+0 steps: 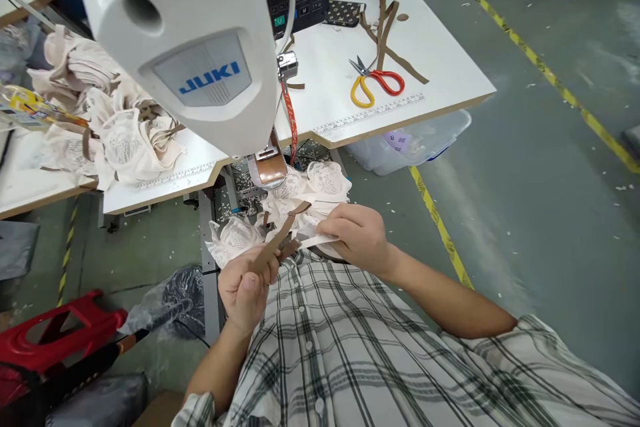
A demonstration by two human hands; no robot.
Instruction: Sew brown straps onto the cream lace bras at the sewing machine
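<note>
My left hand [246, 288] is closed in a pinch on a brown strap [274, 240] that runs up and right toward a cream lace garment [305, 197]. My right hand [357, 235] is curled over the garment's edge and a pale strip, fingers pressed together on the fabric. The garment lies just below the white JUKI sewing machine [200, 47], near its brown presser part [269, 167]. My hands are close to my checked shirt.
A pile of cream lace garments [115, 127] lies on the white table [440, 53] at left. Yellow-and-red scissors [375, 80] and loose brown straps [387, 33] lie at right. A clear plastic bin [415, 140] sits under the table edge. A red stool [55, 333] stands lower left.
</note>
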